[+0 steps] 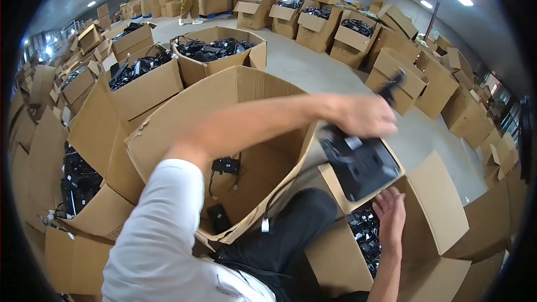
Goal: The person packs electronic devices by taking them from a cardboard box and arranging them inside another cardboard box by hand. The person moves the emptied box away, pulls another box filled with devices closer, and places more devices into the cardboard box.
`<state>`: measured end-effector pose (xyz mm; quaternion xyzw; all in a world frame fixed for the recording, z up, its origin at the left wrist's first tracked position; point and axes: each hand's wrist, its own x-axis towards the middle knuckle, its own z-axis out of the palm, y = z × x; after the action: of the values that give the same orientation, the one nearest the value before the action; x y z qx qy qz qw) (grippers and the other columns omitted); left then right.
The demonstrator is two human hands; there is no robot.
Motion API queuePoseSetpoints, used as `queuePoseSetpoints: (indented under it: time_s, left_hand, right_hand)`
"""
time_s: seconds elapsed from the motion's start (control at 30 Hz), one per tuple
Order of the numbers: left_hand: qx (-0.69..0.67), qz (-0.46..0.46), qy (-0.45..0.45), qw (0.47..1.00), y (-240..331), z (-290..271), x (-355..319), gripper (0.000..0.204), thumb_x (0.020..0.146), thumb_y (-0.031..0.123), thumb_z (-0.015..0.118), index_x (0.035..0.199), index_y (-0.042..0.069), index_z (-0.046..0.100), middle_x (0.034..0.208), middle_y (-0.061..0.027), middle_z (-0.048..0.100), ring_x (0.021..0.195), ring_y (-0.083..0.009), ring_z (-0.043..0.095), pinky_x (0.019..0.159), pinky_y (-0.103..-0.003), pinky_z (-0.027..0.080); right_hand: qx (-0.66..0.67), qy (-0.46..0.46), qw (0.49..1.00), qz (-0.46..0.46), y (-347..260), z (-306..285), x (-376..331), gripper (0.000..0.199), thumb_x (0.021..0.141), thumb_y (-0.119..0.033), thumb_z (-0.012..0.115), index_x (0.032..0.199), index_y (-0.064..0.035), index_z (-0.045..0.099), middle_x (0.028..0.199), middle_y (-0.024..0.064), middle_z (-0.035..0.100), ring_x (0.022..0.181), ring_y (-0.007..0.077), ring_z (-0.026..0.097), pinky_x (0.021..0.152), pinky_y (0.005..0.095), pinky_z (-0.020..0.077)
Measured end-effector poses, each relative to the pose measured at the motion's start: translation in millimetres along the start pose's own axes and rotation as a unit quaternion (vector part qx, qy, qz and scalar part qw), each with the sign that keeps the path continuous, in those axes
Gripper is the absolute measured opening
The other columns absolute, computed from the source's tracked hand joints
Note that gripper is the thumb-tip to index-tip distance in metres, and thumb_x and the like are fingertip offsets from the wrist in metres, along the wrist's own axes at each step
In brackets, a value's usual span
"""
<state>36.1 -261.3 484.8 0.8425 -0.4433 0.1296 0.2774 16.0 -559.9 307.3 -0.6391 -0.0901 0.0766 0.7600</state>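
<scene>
Your right hand is resting open-fingered on the near right carton's rim, steadying it. Your left hand is reaching across, fingers closed around a black power adapter above that carton. Beyond, a nearly empty big carton is gaping, with more adapter-filled cartons behind.

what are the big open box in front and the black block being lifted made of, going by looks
The big open box: corrugated cardboard, plain matt brown, judging by its folded flaps and a torn edge. The black block under the left hand: probably moulded plastic, a dull dark shell with a pale label; motion blur leaves its finish uncertain. The right hand reaches up at its lower edge.
</scene>
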Motion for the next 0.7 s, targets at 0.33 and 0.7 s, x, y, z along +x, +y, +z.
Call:
queuePoseSetpoints:
  time_s: [0.33, 0.7]
  left_hand:
    - [-0.315, 0.14, -0.082, 0.935, 67.5, 209.7, 106.2, 0.034, 0.083, 0.023, 0.051, 0.076, -0.007, 0.065, 0.076, -0.0267, 0.064, 0.071, -0.0382, 0.063, 0.069, -0.046, 0.049]
    - [-0.305, 0.071, -0.075, 0.947, 29.8, 312.5, 107.2, 0.063, 0.1, 0.049, 0.039, 0.072, -0.001, 0.066, 0.073, -0.0196, 0.067, 0.069, -0.0337, 0.063, 0.069, -0.043, 0.051]
  right_hand:
    - [0.335, 0.212, 0.917, -0.049, -10.0, -95.4, -24.8, 0.039, 0.085, -0.024, 0.067, 0.114, 0.0016, 0.063, 0.098, 0.0215, 0.067, 0.09, 0.0331, 0.065, 0.082, 0.0413, 0.0519]
    - [0.25, 0.143, 0.958, 0.008, 5.5, -220.0, -40.7, 0.017, 0.096, -0.024, 0.059, 0.091, -0.0076, 0.058, 0.073, -0.0034, 0.052, 0.05, 0.0046, 0.036, 0.044, 0.0192, 0.0276]
